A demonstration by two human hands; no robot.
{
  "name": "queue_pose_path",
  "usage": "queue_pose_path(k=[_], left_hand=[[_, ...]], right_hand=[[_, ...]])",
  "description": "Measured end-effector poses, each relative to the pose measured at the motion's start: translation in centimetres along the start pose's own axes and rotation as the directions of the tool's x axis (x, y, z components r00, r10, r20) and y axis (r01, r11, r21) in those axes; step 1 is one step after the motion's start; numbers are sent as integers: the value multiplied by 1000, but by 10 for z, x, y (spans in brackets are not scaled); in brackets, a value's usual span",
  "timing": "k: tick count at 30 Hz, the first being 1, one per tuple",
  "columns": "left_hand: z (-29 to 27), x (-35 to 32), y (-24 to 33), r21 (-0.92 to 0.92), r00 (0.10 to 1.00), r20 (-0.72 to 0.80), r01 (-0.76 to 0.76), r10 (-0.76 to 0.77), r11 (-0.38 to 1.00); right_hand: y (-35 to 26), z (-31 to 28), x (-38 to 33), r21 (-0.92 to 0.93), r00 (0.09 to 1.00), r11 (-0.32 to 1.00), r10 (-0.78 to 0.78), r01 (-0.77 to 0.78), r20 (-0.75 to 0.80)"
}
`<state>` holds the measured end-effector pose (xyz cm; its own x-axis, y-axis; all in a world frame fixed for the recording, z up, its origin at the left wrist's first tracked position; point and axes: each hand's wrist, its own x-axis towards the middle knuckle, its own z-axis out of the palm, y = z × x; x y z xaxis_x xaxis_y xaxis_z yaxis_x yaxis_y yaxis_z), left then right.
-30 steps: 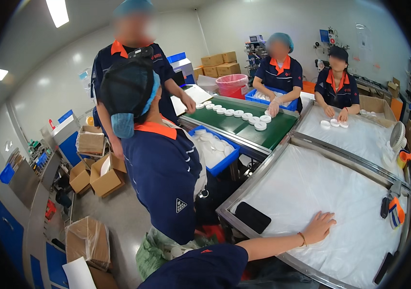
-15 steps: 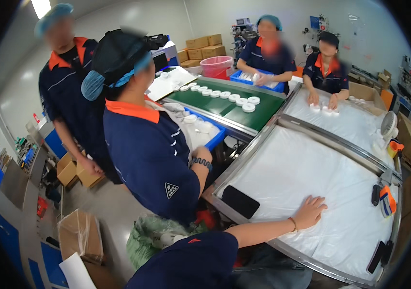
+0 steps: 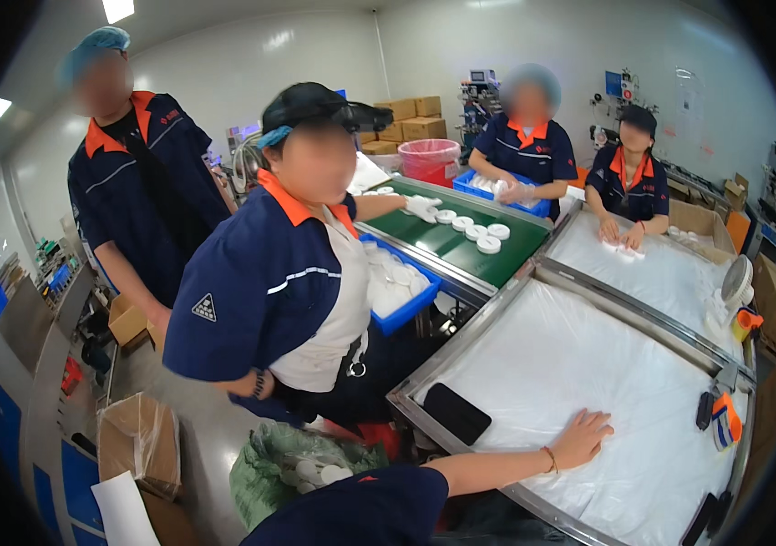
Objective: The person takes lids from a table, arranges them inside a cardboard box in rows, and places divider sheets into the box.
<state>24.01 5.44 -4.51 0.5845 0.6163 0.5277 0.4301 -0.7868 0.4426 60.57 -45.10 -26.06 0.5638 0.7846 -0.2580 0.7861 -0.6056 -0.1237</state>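
My left hand (image 3: 583, 440) rests palm down on the table's clear plastic sheet (image 3: 533, 364), fingers spread, with nothing in them. A thin band circles its wrist. To the left of the hand, a black phone (image 3: 456, 413) lies flat at the table's metal rim. Over by the right rim stands an orange and blue tape dispenser (image 3: 726, 421). Another flat black object (image 3: 699, 520) lies at the lower right corner. My right hand is out of view.
Beside my sleeve sits a green plastic bag (image 3: 256, 473) holding white round pieces. A co-worker (image 3: 260, 282) stands close at left, with a blue bin (image 3: 400, 315) and a green conveyor belt (image 3: 415, 246) carrying white discs. More people stand beyond. A small fan (image 3: 736, 280) is at right.
The nearest co-worker has turned toward me and now stretches a gloved hand over the discs on the belt. My view has shifted slightly; my left hand stays on the sheet.
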Motion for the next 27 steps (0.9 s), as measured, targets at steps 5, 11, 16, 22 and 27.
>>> queue_pose_path(k=[5, 11, 16, 22, 27], left_hand=[[-4, 5, 4, -22, 1000, 26, -4, 5, 1000], [-2, 0, -8, -15, 1000, -20, 15, -15, 1000], [-4, 5, -4, -21, 1000, 19, 0, 0, 1000], [-1, 3, -12, -8, 998, -66, -21, 21, 1000], [13, -2, -11, -39, 995, -93, 19, -23, 999]], right_hand=[[-1, -6, 6, 34, 998, 999, -28, 26, 63], [69, -92, -44, -56, 982, 998, 18, -7, 187], [108, -133, -76, -88, 964, 995, 74, -53, 256], [142, -188, -123, -126, 926, 987, 140, -101, 350], [118, -203, -91, -99, 918, 991, 116, -85, 379]])
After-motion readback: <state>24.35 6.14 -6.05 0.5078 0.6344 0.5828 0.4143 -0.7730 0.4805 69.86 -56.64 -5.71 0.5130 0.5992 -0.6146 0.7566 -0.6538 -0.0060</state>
